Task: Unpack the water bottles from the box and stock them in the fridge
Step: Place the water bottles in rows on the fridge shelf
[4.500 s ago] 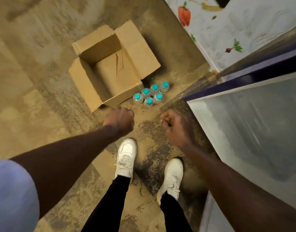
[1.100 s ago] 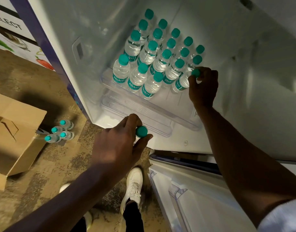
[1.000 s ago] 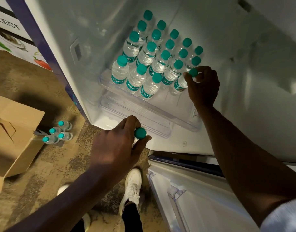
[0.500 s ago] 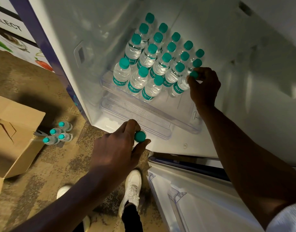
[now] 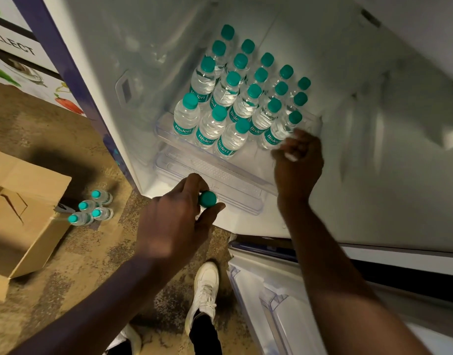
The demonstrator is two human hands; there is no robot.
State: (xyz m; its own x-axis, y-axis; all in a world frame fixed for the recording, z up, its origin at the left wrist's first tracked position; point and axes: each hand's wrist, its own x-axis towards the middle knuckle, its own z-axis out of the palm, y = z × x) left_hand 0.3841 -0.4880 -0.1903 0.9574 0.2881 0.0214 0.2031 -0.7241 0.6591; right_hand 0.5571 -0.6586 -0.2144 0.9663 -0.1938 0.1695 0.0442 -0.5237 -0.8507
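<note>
Right hand (image 5: 298,162) has slipped off the front-right bottle (image 5: 278,133), fingers released. Left hand (image 5: 174,221) grasps a teal-capped bottle (image 5: 207,199). Clear "Bisleri" bottles (image 5: 233,98) fill the fridge shelf (image 5: 165,130) at 12 o'clock; floor bottles (image 5: 91,208) flank the cardboard box (image 5: 23,213) at 9.

- I see both forearms (image 5: 330,265) bare, with the left hand (image 5: 174,226) and right hand (image 5: 297,165) bare too.
- White lace-up sneaker (image 5: 205,290) at six o'clock; a second white sneaker (image 5: 129,340), cut off, toward seven.
- Black trouser leg (image 5: 205,338) meets the first sneaker.
</note>
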